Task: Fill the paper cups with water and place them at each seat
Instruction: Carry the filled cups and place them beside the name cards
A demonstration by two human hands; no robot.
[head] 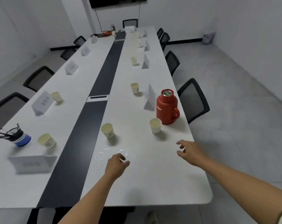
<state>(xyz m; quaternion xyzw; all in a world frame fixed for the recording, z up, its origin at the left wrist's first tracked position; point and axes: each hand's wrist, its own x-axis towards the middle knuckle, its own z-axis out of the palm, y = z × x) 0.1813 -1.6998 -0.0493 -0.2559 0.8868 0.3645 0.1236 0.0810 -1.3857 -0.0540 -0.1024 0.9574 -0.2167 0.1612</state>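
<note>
Paper cup [155, 126] stands on the table [153, 183] just beyond the right hand [191, 152], whose fingers [179, 142] are loosely spread, holding nothing. A second cup [107, 130] stands ahead of the left hand [116, 165] (fingers loosely curled, empty). The red flask [166, 107] beside the first cup is uncapped; cup contents cannot be told.

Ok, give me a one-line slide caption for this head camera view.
Left hand and right hand hover empty over the long white table, near a paper cup and red thermos.
</note>
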